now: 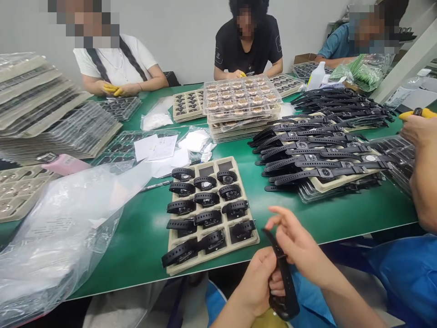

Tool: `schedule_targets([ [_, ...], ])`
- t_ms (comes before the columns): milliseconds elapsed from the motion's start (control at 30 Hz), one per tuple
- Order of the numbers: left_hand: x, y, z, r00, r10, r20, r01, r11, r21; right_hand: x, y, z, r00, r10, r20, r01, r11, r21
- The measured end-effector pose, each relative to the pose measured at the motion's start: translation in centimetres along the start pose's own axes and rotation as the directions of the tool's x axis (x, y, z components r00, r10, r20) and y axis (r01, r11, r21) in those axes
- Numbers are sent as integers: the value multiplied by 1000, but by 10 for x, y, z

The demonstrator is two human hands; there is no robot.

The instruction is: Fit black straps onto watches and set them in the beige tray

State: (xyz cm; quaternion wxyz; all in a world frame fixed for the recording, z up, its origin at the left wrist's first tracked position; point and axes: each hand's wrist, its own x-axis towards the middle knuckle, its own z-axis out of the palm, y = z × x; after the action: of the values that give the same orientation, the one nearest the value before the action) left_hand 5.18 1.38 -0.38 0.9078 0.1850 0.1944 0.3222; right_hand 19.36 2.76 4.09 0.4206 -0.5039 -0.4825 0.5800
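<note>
Beyond the table's front edge, my left hand (pixel 257 280) is closed round a black watch (pixel 288 289), whose case hangs at the lower end. My right hand (pixel 295 243) touches the strap higher up, its thumb and fingers near the strap's free end and the index finger stretched out. What the right fingers pinch is partly hidden. To the left of both hands lies a beige tray (pixel 254 238) holding several black watches with looped straps; two compartments in its far row hold no watch.
Stacked trays of flat-laid black watches (pixel 317 173) stand to the right. Clear trays of round parts (pixel 239 98) are behind. Plastic bags (pixel 64 228) and tall tray stacks (pixel 58 132) fill the left. People sit opposite; another person's arm (pixel 425 173) is at the right.
</note>
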Motion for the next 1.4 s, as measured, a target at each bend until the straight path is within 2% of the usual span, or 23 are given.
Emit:
schedule_targets([
  [67, 1, -2, -2, 1000, 7, 19, -6, 996, -87, 4, 4, 2, 990, 124, 64, -129, 988, 81],
  [167, 0, -1, -3, 1000, 5, 20, -2, 992, -126, 5, 8, 5, 972, 230, 44, -233, 936, 263],
  [300, 0, -4, -4, 997, 66, 41, -60, 990, -131, 3, 13, 7, 946, 289, 148, -322, 893, 314],
  [333, 1, -5, -4, 995, 93, 33, -88, 989, -122, 3, 13, 8, 951, 283, 127, -310, 896, 317],
  [400, 2, -9, -4, 992, 127, -1, -126, 986, -108, 2, 13, 10, 963, 269, -1, -252, 904, 345],
  [500, 3, -14, -5, 994, 110, -12, -111, 989, -102, 3, 12, 15, 948, 262, -182, -173, 901, 398],
  [600, 2, -15, -7, 996, 88, 20, -85, 991, -103, 5, 10, 21, 931, 259, -256, -127, 890, 438],
  [800, -1, -11, -7, 999, 4, 46, 0, 995, -96, 8, 4, 24, 917, 292, -273, -146, 880, 451],
  [1233, -2, -12, -12, 999, 31, 18, -29, 996, -82, 12, 10, 29, 896, 339, -286, -166, 854, 494],
  [1400, -2, -20, -19, 997, 48, 61, -46, 998, -49, 13, 10, 29, 882, 346, -321, -153, 853, 500],
])
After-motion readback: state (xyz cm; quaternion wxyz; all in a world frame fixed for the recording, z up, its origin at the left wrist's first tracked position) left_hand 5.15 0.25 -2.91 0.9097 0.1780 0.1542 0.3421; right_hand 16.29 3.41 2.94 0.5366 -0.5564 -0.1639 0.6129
